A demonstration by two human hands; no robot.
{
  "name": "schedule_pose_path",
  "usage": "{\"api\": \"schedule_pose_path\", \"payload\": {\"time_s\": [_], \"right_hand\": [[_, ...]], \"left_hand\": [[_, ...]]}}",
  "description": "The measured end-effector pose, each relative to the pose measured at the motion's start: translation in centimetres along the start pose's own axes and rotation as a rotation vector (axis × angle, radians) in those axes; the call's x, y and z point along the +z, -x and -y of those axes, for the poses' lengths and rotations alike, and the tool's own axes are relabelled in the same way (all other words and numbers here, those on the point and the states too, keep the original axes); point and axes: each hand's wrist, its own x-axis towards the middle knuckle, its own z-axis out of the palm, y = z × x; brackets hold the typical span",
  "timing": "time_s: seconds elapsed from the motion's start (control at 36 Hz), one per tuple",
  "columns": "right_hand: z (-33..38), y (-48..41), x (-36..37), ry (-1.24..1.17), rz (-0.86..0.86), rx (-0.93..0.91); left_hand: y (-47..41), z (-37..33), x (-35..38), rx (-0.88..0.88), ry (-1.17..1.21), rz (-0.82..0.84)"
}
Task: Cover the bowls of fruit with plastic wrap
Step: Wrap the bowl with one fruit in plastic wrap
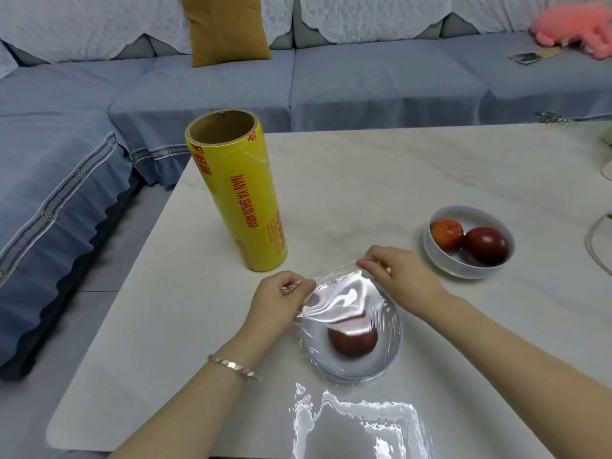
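A white bowl (pixel 387 356) with one dark red fruit (pixel 352 341) stands near the table's front, with a sheet of plastic wrap (pixel 344 301) stretched over it. My left hand (pixel 281 299) pinches the sheet's far left edge. My right hand (pixel 400 271) pinches its far right edge, just beyond the bowl. A second white bowl (pixel 440 260) holding two red fruits (pixel 485 245) sits uncovered to the right. The yellow wrap roll (pixel 236 190) stands upright at the left.
A loose piece of plastic wrap (pixel 361 429) lies on the white table (pixel 364 180) at its front edge. A blue sofa (pixel 364 81) wraps around the back and left, with a mustard cushion (pixel 225 24) and a pink plush toy (pixel 576 26).
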Motion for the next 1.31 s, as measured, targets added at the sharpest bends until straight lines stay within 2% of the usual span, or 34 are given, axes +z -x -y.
{"api": "schedule_pose_path", "payload": {"time_s": [0.11, 0.33, 0.44, 0.53, 0.69, 0.81, 0.94, 1.03, 1.14, 1.19, 1.25, 1.31], "right_hand": [[-0.3, -0.1, 1.4, 0.187, -0.041, 0.029], [0.1, -0.5, 2.4, 0.134, -0.163, 0.068], [-0.1, -0.7, 2.9, 0.004, -0.233, 0.149], [-0.5, -1.0, 3.3, -0.051, -0.235, 0.217], [-0.8, -1.4, 3.6, -0.102, -0.234, 0.284], [-1.3, -1.5, 3.8, -0.138, -0.207, 0.355], [-1.9, -1.6, 4.0, -0.228, -0.112, 0.491], [-2.2, -1.4, 4.0, -0.339, -0.058, 0.618], [-1.9, -0.9, 3.2, -0.441, 0.030, 0.771], [-2.0, -0.2, 2.5, -0.562, 0.106, 0.825], [-2.5, 0.6, 2.0, -0.709, 0.204, 0.831], [-3.0, 1.4, 1.7, -0.811, 0.277, 0.815]], "left_hand": [[0.6, 0.6, 1.0, 0.056, -0.096, -0.128], [0.7, 0.7, 4.0, 0.068, -0.016, -0.362], [0.7, 0.5, 4.2, 0.040, -0.001, -0.386], [0.2, 0.4, 4.0, -0.001, 0.073, -0.363], [-0.5, 0.5, 3.8, -0.007, 0.049, -0.372], [-0.8, 0.8, 3.8, -0.091, 0.080, -0.406], [-1.4, 1.3, 3.5, -0.319, 0.237, -0.468], [-2.0, 1.7, 3.1, -0.378, 0.102, -0.415], [-2.7, 1.9, 1.6, -0.469, -0.062, -0.203], [-2.6, 1.9, 0.5, -0.367, -0.225, -0.159], [-2.0, 1.4, -0.3, -0.184, -0.485, -0.170], [-0.9, 0.5, -0.5, 0.005, -0.603, -0.181]]}}
